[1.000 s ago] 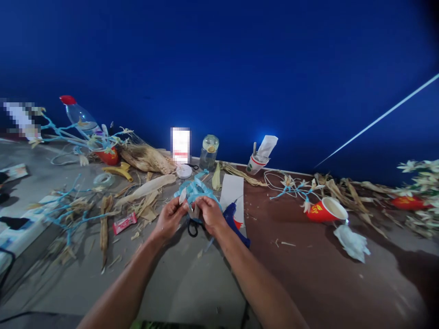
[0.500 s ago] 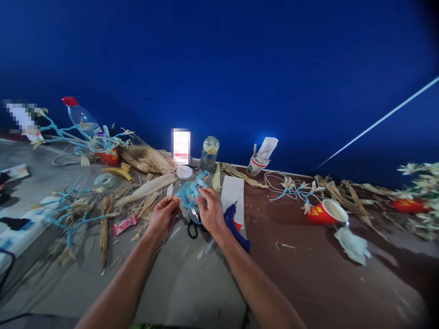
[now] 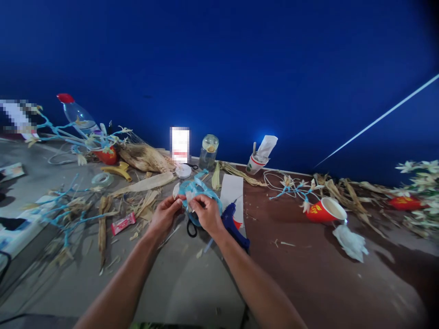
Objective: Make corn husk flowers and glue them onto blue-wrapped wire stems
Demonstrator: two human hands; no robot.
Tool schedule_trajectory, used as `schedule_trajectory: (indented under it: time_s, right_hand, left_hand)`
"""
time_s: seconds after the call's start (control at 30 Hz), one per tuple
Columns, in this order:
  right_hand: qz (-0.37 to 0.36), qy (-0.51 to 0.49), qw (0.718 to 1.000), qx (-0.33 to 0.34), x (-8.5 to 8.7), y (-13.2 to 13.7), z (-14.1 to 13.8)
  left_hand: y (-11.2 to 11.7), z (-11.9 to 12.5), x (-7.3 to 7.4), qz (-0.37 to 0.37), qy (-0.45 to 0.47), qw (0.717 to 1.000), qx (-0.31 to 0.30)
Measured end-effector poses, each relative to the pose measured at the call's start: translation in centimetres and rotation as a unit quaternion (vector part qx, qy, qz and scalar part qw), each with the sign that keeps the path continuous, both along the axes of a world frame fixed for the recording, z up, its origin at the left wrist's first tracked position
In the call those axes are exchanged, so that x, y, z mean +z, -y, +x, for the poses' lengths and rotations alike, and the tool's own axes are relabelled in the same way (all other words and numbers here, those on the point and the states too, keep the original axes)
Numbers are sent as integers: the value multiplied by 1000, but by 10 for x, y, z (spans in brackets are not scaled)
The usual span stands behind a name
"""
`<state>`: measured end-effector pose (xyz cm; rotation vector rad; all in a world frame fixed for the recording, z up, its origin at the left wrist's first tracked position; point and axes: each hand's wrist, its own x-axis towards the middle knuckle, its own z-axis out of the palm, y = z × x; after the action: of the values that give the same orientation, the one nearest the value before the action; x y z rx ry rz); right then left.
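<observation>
My left hand point(image 3: 166, 212) is closed in a pinch, with a small pale piece like a corn husk petal point(image 3: 176, 189) sticking up from its fingertips. My right hand point(image 3: 206, 211) pinches a thin, whitish strip point(image 3: 190, 196) close beside the left fingertips. Beneath and behind both hands lies a loose roll of light blue tape or ribbon point(image 3: 212, 195), partly covered by the right hand. Black-handled scissors point(image 3: 192, 229) rest below the roll, their blades mostly hidden. A blue glue gun point(image 3: 233, 226) lies to the right of my right hand, partly on a white sheet point(image 3: 232, 188).
Dried husks point(image 3: 146, 157), a yellow clip point(image 3: 118, 171) and blue-stemmed husk flowers point(image 3: 65, 219) spread over the left side. A glass jar point(image 3: 208, 153) and paper cup point(image 3: 256, 164) stand behind. Right lie a tipped red cup point(image 3: 318, 211) and crumpled tissue point(image 3: 350, 242).
My right hand has shifted left and down from above the blue roll to meet the left fingertips. The pale strip now shows between them. The view has shifted slightly.
</observation>
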<state>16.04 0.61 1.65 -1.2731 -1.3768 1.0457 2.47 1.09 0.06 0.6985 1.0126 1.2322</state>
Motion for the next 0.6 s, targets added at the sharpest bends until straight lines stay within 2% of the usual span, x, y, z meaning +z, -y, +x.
schedule_trajectory:
  time_s: [0.17,0.27,0.47,0.6]
  right_hand:
    - [0,-48,999,-24,2,0,0]
    - [10,-49,998,-25,2,0,-1]
    - [23,-13,999,-39,-1,1,-2]
    - [50,58,997,-13,0,0,3]
  left_hand:
    - [1,4,-1,61,-45,996,-49]
    - [2,4,1,72,-60,994,-52]
    - [2,5,2,77,-67,994,-39]
    - [2,4,0,73,-77,994,-31]
